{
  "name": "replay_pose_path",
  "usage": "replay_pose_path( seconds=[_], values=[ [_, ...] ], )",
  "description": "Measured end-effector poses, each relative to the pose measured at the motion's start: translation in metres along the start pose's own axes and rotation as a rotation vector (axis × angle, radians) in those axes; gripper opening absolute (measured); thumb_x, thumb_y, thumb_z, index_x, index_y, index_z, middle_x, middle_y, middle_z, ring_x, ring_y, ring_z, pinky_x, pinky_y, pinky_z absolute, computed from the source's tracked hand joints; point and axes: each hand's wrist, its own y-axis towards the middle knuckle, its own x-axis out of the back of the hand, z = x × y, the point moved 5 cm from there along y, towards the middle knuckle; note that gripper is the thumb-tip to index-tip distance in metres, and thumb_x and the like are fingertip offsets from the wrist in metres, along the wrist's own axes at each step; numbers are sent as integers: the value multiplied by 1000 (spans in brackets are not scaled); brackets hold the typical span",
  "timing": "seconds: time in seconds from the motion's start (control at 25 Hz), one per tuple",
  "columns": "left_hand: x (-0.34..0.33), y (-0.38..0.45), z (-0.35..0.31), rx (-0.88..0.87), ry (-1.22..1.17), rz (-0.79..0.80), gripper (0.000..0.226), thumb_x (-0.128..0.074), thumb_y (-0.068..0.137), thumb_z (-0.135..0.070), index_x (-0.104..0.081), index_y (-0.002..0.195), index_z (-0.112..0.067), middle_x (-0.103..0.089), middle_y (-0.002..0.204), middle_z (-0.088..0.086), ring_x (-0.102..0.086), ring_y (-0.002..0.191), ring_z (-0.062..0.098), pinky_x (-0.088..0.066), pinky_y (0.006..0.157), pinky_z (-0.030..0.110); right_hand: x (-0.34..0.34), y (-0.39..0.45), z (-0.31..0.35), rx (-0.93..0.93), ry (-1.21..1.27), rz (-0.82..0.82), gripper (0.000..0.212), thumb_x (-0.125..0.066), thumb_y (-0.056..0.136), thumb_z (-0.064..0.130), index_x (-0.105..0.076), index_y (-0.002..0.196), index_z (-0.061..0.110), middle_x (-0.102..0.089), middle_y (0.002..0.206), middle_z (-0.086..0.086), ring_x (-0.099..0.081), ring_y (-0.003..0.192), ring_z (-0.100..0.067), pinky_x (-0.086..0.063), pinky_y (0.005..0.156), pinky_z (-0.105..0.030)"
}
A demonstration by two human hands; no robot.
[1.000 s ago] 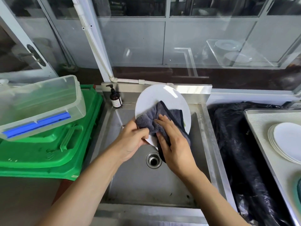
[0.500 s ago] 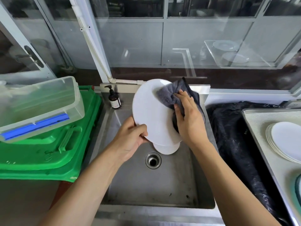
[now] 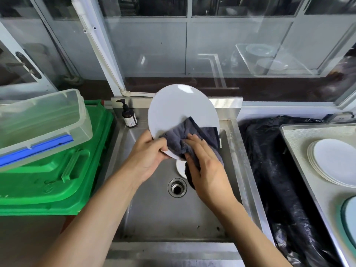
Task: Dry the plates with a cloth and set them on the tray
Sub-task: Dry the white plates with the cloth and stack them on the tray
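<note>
my two forearms come up from the bottom of the frame over the steel sink (image 3: 173,218), whose drain (image 3: 177,187) sits in the centre. my left hand (image 3: 148,157) grips the lower left rim of a white plate (image 3: 179,112), fingers curled round the edge, holding it up on a tilt above the sink. my right hand (image 3: 208,170) lies with its fingers fairly straight on a dark grey cloth (image 3: 192,137), pressing it flat against the lower part of the plate's face; the rest of the cloth hangs down under my palm toward the drain. the two hands are close together, nearly touching at the plate's lower edge. just below them a second white plate (image 3: 180,167) peeks out in the sink, mostly hidden.

at the right edge of the frame a pale tray (image 3: 300,143) carries a stack of white plates (image 3: 335,160), with a greenish round rim at the lower right corner. between tray and sink lies a black plastic bag (image 3: 279,170). on the left, a green crate (image 3: 57,180) bears a clear plastic box (image 3: 42,120) with a blue strip. further back, at the sink's far left corner, stands a brown pump bottle (image 3: 129,116). beyond it runs a wall of glass panels (image 3: 221,45).
</note>
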Motion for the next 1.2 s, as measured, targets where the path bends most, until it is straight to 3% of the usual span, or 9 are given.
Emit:
replay_pose_path(
  seconds=[0.16, 0.28, 0.4, 0.48, 0.76, 0.92, 1.04, 1.12, 1.2],
  values=[
    [5, -1, 7, 51, 33, -3, 39, -35, 81, 27, -52, 104, 2, -48, 101, 16, -48, 96, 32, -56, 76, 54, 10, 1, -41, -163, -37, -109, 34, -51, 107, 19, -58, 139, 13, -52, 152, -1, -39, 147, -18, -26, 124, -31],
    [-2, -6, 13, 68, 91, 51, 29, -39, 80, 26, -49, 88, -1, -47, 88, 15, -49, 88, 28, -55, 70, 46, 17, 28, -56, -268, -11, -178, 37, -49, 107, 28, -55, 142, 17, -47, 156, 3, -35, 150, -14, -32, 121, -32],
    [-8, -8, 12, 47, 162, 112, 22, -50, 66, 13, -47, 77, -6, -47, 70, 6, -49, 73, 19, -52, 68, 38, 22, 61, -45, -193, 1, -193, 39, -49, 108, 26, -53, 145, 16, -44, 159, 1, -31, 151, -12, -24, 121, -20],
    [-13, -10, 10, 28, 215, 126, 22, -49, 58, 5, -46, 76, -9, -45, 65, 2, -44, 71, 19, -44, 70, 40, 18, 74, -27, -108, 52, -173, 40, -50, 107, 23, -52, 146, 13, -43, 159, -2, -32, 151, -15, -25, 122, -22],
    [-8, -10, 6, -27, 218, 121, 37, -44, 60, 7, -59, 89, -11, -43, 76, 15, -38, 80, 28, -39, 72, 42, -19, 56, 18, 171, 202, 33, 40, -49, 106, 22, -52, 146, 17, -42, 159, 3, -31, 151, -5, -27, 124, -35],
    [4, -10, 9, 43, 143, 35, 25, -50, 61, 9, -55, 77, -8, -46, 74, 11, -45, 80, 24, -49, 73, 48, 5, 70, -17, -9, 49, -17, 37, -51, 107, 17, -56, 143, 12, -49, 155, -4, -40, 146, -15, -31, 122, -40],
    [9, -5, 5, 55, 75, -5, 30, -43, 76, 24, -49, 71, -5, -51, 76, 11, -51, 84, 28, -58, 68, 49, 16, 59, -40, -88, -47, 7, 36, -51, 107, 16, -56, 142, 13, -52, 152, -4, -45, 142, -21, -32, 121, -39],
    [10, 0, 4, 52, 31, -14, 29, -36, 79, 26, -48, 78, 1, -52, 91, 16, -52, 93, 32, -58, 77, 59, 12, 41, -43, -93, -51, 43, 35, -52, 106, 17, -56, 141, 17, -54, 149, 0, -47, 140, -19, -36, 117, -33],
    [7, 2, 4, 55, 15, -25, 32, -32, 78, 26, -54, 94, 8, -54, 101, 18, -53, 98, 35, -53, 85, 67, 0, 21, -34, -51, -28, 64, 34, -52, 105, 21, -56, 139, 21, -53, 149, 4, -43, 140, -4, -35, 116, -26]
  ],
)
